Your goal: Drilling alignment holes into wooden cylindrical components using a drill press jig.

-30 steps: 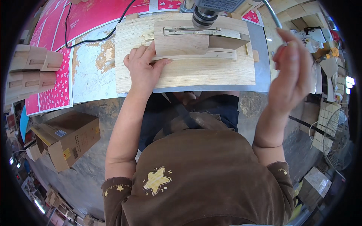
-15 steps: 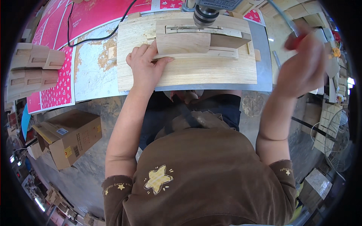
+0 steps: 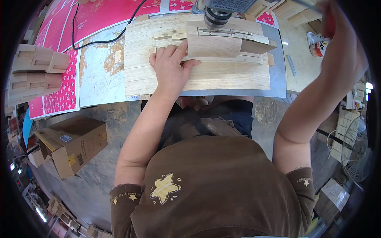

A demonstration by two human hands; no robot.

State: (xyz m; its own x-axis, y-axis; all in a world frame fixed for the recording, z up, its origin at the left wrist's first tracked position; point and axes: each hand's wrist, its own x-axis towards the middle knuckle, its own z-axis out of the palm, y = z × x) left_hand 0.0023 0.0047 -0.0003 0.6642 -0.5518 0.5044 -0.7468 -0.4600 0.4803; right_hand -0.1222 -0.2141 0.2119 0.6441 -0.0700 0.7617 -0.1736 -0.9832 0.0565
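Note:
A pale wooden block point(image 3: 213, 47) with a long narrow slot along its top lies on a light wooden board point(image 3: 158, 85). My left hand point(image 3: 170, 65) grips the block's left end, thumb along its near edge and fingertips at its side. Over the slot's left part hangs the metal chuck point(image 3: 216, 18) of a drill press; the bit, if any, is hidden. At the upper right, my right hand point(image 3: 344, 39) is closed on the red knob point(image 3: 329, 24) of the press lever point(image 3: 303, 4). That hand is blurred and partly in the dark rim.
Stacked wooden pieces point(image 3: 37, 63) with slots stand at far left. A black cable point(image 3: 107, 41) crosses the pink sheet. Small wooden strips point(image 3: 164, 36) are fixed on the board. A blue marker point(image 3: 291, 65) and a labelled tub point(image 3: 318, 48) lie right. A cardboard box point(image 3: 79, 142) sits on the floor.
The wooden block has slid right under the chuck, my left hand moving with it. My right hand has swung up and away to the right with the red knob.

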